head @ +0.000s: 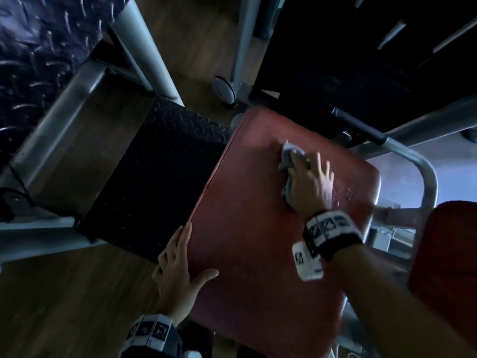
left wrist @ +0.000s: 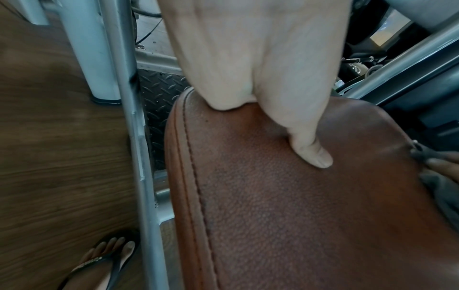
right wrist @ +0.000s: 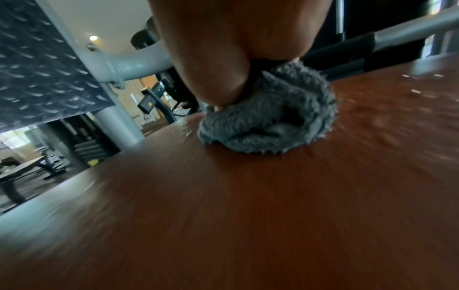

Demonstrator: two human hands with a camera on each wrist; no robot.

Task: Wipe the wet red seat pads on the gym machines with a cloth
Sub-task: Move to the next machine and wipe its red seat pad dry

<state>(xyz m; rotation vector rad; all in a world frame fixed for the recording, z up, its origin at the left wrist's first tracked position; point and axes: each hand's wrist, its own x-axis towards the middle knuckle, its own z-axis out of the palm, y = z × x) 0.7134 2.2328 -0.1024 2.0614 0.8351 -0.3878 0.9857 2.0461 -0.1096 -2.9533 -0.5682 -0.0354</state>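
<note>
A red seat pad (head: 258,241) fills the middle of the head view, its grain close up in the left wrist view (left wrist: 298,215). My right hand (head: 309,182) presses a bunched grey cloth (head: 287,157) onto the pad's far part. In the right wrist view the thumb (right wrist: 223,78) pinches the cloth (right wrist: 268,125) against the pad (right wrist: 248,215). Water droplets (head: 343,192) lie just right of that hand. My left hand (head: 178,264) rests on the pad's near left edge, fingers straight along the side. Its thumb (left wrist: 310,153) lies on top of the pad.
A second red pad (head: 444,254) stands at the right. A black diamond-plate footplate (head: 160,177) adjoins the pad's left side. Grey frame tubes (head: 423,164) curve round the far right, and a black-gripped handle (head: 361,127) lies behind. A sandalled foot (left wrist: 104,261) stands on the wood floor (head: 64,293).
</note>
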